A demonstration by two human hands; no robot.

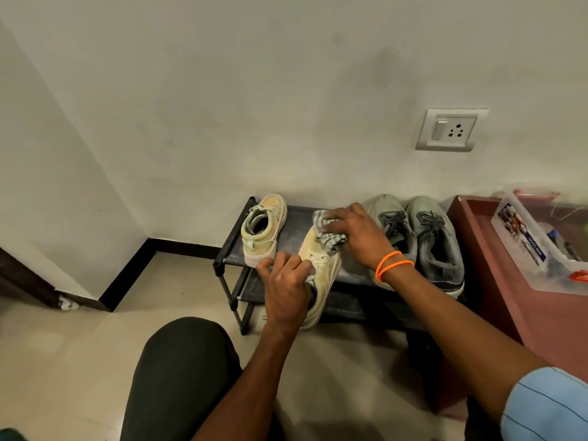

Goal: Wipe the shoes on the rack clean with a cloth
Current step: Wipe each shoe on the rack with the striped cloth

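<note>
A low black shoe rack (234, 246) stands against the wall. A cream sneaker (324, 275) is tilted over the rack's front edge; my left hand (286, 284) grips it around the collar. My right hand (353, 233) presses a grey checked cloth (329, 237) onto the toe part of that sneaker, fingers bent over the cloth. The matching cream sneaker (262, 229) stands on the left of the top shelf. Two grey sneakers (426, 240) with dark laces sit on the right of the shelf, behind my right wrist.
A maroon cabinet (509, 297) stands right of the rack with a clear plastic box (541, 240) of small items on top. A wall socket (451, 130) is above the grey shoes. My knee (184, 377) in dark trousers is in front, over a light tiled floor.
</note>
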